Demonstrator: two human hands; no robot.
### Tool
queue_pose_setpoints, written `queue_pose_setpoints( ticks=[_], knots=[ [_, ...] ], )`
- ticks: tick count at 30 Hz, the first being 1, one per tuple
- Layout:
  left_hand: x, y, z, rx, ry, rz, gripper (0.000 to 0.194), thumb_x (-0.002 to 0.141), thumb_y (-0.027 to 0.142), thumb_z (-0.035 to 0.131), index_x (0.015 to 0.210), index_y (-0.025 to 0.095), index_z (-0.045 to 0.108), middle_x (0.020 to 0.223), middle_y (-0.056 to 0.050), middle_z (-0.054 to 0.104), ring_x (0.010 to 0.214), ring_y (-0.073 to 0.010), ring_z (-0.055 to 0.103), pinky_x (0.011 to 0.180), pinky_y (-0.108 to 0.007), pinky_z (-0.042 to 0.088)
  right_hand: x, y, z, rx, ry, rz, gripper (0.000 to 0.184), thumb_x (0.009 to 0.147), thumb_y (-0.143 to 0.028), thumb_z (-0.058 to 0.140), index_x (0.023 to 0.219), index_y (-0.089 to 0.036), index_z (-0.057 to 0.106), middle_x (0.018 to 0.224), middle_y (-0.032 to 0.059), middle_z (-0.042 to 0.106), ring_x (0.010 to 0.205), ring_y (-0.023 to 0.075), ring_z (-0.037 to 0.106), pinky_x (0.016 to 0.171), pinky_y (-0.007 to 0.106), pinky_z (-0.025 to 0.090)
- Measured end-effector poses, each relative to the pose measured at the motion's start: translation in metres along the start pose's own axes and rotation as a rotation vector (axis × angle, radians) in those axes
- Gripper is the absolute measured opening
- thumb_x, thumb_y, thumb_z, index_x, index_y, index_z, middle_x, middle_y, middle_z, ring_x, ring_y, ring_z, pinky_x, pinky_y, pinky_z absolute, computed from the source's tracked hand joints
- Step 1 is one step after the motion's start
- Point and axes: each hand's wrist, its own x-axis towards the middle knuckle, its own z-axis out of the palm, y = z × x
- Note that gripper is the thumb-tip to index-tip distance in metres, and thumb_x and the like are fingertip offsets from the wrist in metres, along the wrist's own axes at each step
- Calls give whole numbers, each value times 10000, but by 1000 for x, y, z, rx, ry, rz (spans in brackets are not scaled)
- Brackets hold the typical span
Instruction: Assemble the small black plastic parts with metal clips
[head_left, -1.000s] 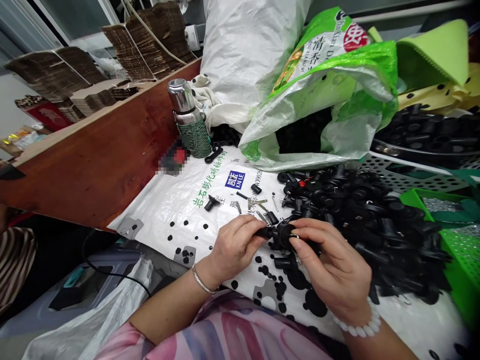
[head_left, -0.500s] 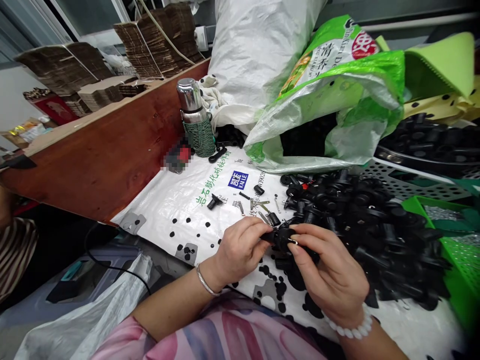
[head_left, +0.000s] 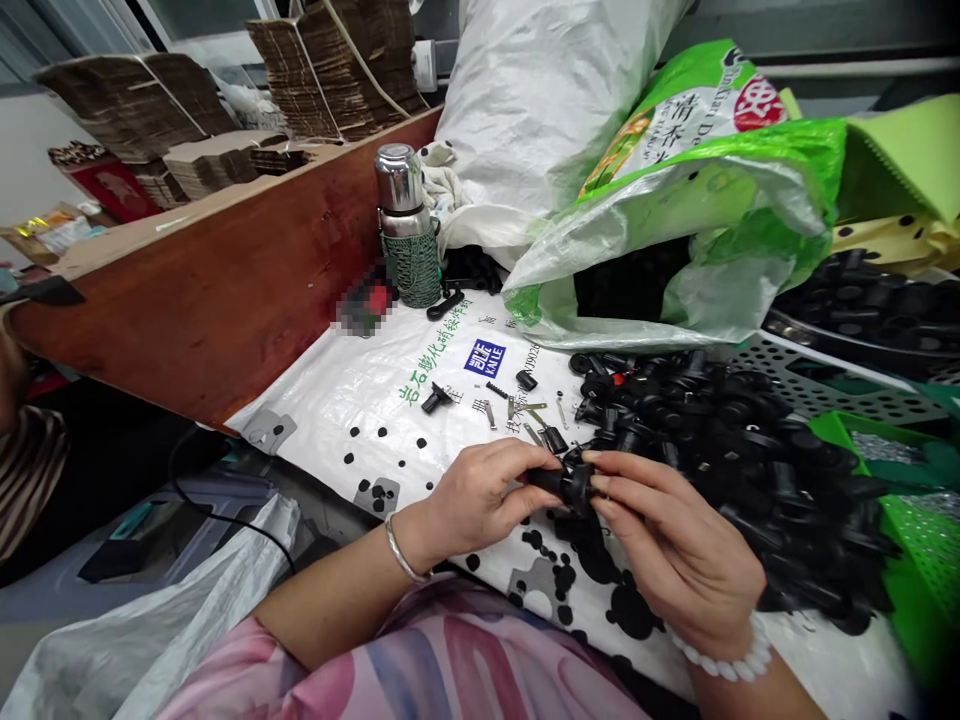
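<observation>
Between both hands is a black plastic fitting [head_left: 576, 488] with a round collar and a narrower stem. My left hand [head_left: 480, 500] pinches the stem end between thumb and fingers. The fingertips of my right hand [head_left: 667, 530] press on the collar end from the other side. Just beyond the fingers, small metal strips [head_left: 535, 412], a dark spring [head_left: 496, 390] and a short black cap [head_left: 526, 380] lie on the white printed sheet [head_left: 360, 380]. A similar black part [head_left: 435, 398] lies apart on the left. Beside my right hand spreads a heap of black plastic parts [head_left: 727, 450].
A steel flask [head_left: 409, 225] in a green net stands by the reddish wooden board [head_left: 225, 270]. Behind the heap lies an open green and white bag [head_left: 675, 200]. Green baskets [head_left: 930, 540] stand at right. Another person's striped sleeve [head_left: 30, 470] shows at far left.
The view has shifted slightly. My right fingers have moved from pinching at a small shiny piece to pressing flat on the fitting's collar end. My left hand keeps its hold.
</observation>
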Motion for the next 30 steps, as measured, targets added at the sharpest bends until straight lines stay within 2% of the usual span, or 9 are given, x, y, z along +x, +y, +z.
queue_pose_setpoints(
  ticks=[4,8,10,13,17,21,27,30],
  knots=[
    [-2,1,-3,-141,5,-71,179,812,262,588,934,132,597,800,-61,649,693,-134,592,655,-235,488,1,-6,1,-74,-29,-35,306,732,-22,598,991,-180,630,1053,97,633,899,207,632,761,321,535],
    [-1,0,-11,-194,-71,-21,210,832,283,557,929,109,622,770,-77,649,693,-142,590,652,-236,480,7,-8,-3,-99,-138,-77,269,762,-42,580,994,-173,617,1064,102,631,911,189,630,771,289,534],
    [-1,-2,-13,-212,-104,3,251,832,312,555,945,101,630,754,-80,650,674,-141,587,637,-234,475,10,-7,-7,-43,-196,-46,233,780,-55,570,968,-185,612,1033,87,640,916,175,627,771,269,532],
    [-3,-4,-12,-287,-108,-53,277,832,327,553,955,95,640,749,-76,650,649,-129,583,612,-219,470,11,-6,-13,4,-269,34,181,804,-100,562,955,-192,601,1022,74,642,936,168,624,790,248,527],
    [-3,-4,-7,-282,-58,-116,246,830,305,556,953,111,645,781,-74,657,687,-135,588,639,-227,471,10,-13,-16,-136,-315,114,367,806,-248,601,1155,-164,524,1072,101,629,938,192,627,831,275,527],
    [-2,-4,-6,-220,-50,-68,221,827,260,563,971,110,639,808,-81,659,730,-144,590,682,-235,469,13,-18,-13,-233,-308,40,381,820,-228,582,1192,-169,520,1108,102,618,1004,200,601,889,292,508],
    [-4,-9,-10,-284,-116,-21,278,845,283,537,985,64,635,765,-91,645,671,-133,588,641,-214,471,16,-15,-15,-201,-435,-111,480,814,-140,574,1280,-149,461,1222,118,551,1112,202,539,947,289,471],
    [-5,-9,-9,-231,-104,-4,264,854,280,522,987,79,631,767,-85,647,678,-136,589,647,-217,474,15,-14,-13,-190,-448,-125,496,812,-121,572,1291,-147,449,1232,121,540,1119,200,531,955,290,463]
  ],
)
